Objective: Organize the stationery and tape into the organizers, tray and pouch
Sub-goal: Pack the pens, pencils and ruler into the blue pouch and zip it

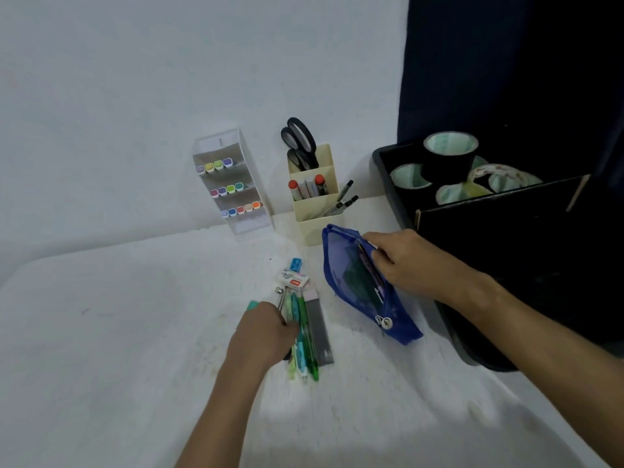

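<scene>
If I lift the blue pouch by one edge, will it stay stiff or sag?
The blue pouch will probably sag: its mesh looks thin and soft, and the right hand holds its mouth open. The pens visible inside may slide toward the low end. It seems light for its size.

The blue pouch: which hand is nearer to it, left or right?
Right. The right hand grips the open edge of the blue pouch; the left hand is apart, on the pens beside it.
</scene>
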Motion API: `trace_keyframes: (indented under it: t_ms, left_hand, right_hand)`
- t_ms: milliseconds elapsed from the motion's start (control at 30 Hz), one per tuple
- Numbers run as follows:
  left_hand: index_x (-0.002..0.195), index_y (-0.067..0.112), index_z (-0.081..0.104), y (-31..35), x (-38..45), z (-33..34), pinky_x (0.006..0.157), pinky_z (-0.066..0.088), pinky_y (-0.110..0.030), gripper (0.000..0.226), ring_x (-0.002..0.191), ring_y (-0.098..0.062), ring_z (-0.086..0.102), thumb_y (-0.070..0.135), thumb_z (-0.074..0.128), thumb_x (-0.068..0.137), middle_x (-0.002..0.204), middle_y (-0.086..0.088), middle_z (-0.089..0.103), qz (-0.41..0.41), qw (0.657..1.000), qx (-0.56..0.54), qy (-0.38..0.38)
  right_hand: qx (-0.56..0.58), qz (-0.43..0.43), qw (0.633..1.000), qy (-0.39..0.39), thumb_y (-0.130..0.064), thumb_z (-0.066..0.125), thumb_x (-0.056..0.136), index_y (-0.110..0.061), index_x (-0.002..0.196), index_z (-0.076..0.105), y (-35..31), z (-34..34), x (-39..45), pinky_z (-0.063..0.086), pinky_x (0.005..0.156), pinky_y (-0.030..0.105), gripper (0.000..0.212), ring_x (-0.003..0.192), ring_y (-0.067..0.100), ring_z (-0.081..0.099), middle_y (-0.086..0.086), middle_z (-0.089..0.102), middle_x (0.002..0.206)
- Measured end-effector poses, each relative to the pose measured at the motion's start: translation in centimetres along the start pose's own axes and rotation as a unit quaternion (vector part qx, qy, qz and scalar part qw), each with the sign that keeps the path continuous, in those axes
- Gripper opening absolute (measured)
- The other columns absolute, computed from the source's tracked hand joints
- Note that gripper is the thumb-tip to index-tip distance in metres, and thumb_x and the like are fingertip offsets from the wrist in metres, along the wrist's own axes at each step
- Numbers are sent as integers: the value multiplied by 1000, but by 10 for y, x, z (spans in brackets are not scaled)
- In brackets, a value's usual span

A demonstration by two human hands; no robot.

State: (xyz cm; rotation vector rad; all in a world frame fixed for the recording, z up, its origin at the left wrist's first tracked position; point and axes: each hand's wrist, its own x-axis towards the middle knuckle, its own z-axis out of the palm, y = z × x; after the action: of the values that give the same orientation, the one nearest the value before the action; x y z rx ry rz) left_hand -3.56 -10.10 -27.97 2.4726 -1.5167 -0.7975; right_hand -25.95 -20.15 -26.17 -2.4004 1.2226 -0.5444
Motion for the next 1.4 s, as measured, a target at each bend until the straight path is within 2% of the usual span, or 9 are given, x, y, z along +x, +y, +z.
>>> trace_keyframes:
  t_ms: [133, 300, 500, 667, 867, 1000, 1167, 1267, 1400]
  left_hand:
    - [68, -1, 70, -2, 2, -2, 47, 39, -19, 40, 48, -10, 51, 31, 58, 91, 56, -4, 64, -13, 999, -33, -26]
    - [60, 10, 49, -1, 2, -7, 45, 27, -19, 33, 45, -11, 38, 27, 60, 85, 52, -3, 43, -18, 992, -123, -11]
    - [79, 1, 68, 29, -1, -23, 43, 40, -23, 26, 40, -8, 53, 24, 61, 88, 57, -4, 62, 13, 958, -287, -28]
    - [72, 4, 63, 77, 3, -15, 44, 43, -23, 17, 45, -17, 56, 16, 64, 84, 55, -7, 60, 35, 927, -358, -107]
    - [72, 6, 68, 100, 18, 4, 45, 50, -23, 20, 49, -16, 64, 16, 60, 87, 68, -11, 70, 63, 955, -283, -55]
    - [78, 4, 72, 82, 8, 2, 46, 48, -23, 14, 49, -12, 62, 9, 59, 81, 73, -12, 72, 105, 955, -274, -28]
    - [94, 17, 71, 34, 14, -9, 66, 57, -30, 16, 72, -19, 68, 16, 62, 80, 88, -2, 72, 56, 977, -197, 67]
    - [91, 13, 72, 15, 13, -13, 55, 44, -18, 13, 74, -14, 63, 18, 62, 85, 89, 1, 70, 49, 992, -91, 71]
    - [70, 3, 68, 7, 9, -7, 47, 38, -19, 21, 54, -10, 53, 17, 61, 84, 67, -6, 66, 32, 998, -41, 38]
  right_hand:
    - [-1, -3, 1000, 0, -15, 41, 98, -11, 100, 58, 0, 0, 0, 35, 62, 22, 18, 70, 20, 54, 2, 55, 81]
    - [2, 0, 1000, -1, -17, 40, 98, -11, 103, 58, 0, 1, 1, 38, 62, 24, 19, 70, 20, 56, 3, 57, 82]
    - [2, 14, 1000, -3, -16, 41, 98, -13, 101, 58, -4, -2, 0, 38, 60, 22, 18, 71, 20, 57, 4, 59, 83]
    - [10, 20, 1000, 1, -15, 41, 96, -12, 97, 58, -4, -3, 1, 42, 60, 27, 17, 70, 24, 58, 8, 61, 83]
    - [21, 14, 1000, 6, -13, 43, 96, -12, 93, 57, -6, -4, -1, 43, 58, 26, 15, 67, 22, 57, 2, 57, 77]
    - [27, 16, 999, 5, -13, 42, 96, -12, 88, 55, -6, -5, 0, 41, 58, 25, 15, 64, 19, 54, 2, 56, 75]
    - [31, 22, 999, -5, -14, 41, 97, -12, 97, 59, -6, -3, -1, 41, 60, 24, 18, 68, 19, 58, 1, 57, 78]
    - [18, 14, 1000, 1, -14, 41, 97, -10, 98, 60, -5, -3, -1, 39, 60, 23, 19, 67, 20, 58, 2, 57, 77]
    - [15, 8, 1000, 2, -14, 42, 97, -10, 97, 60, -4, -2, -1, 39, 59, 23, 18, 67, 21, 58, 2, 58, 76]
